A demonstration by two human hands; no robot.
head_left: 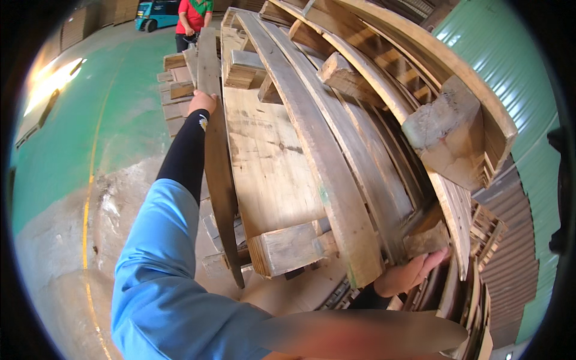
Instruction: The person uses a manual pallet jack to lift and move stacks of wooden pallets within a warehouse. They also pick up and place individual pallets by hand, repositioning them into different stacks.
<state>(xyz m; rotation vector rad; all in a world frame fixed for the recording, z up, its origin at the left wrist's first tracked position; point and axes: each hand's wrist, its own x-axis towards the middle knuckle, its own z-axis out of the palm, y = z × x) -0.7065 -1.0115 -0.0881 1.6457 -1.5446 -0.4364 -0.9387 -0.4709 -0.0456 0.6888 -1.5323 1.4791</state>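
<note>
A large wooden pallet [339, 198] stands tilted in front of me, with long weathered boards, thick end blocks and a pale plywood sheet [264, 156] showing between them. On its left side runs a long plank [217, 144]. My left hand [203, 102], the arm stretched out in a black sleeve, closes over that plank's edge. Low on the right, my right hand [414, 273] grips the pallet at the underside of an end block [427, 239]; its thumb is hidden. One corner block [288, 247] faces me between the hands.
Another pallet [450, 126] leans at the right, with more stacked wood below. Behind the plank is a stack of boards [176, 90]. A co-worker in a red top [193, 18] stands at the far end, near a teal forklift [157, 15]. A yellow line [87, 228] crosses the floor.
</note>
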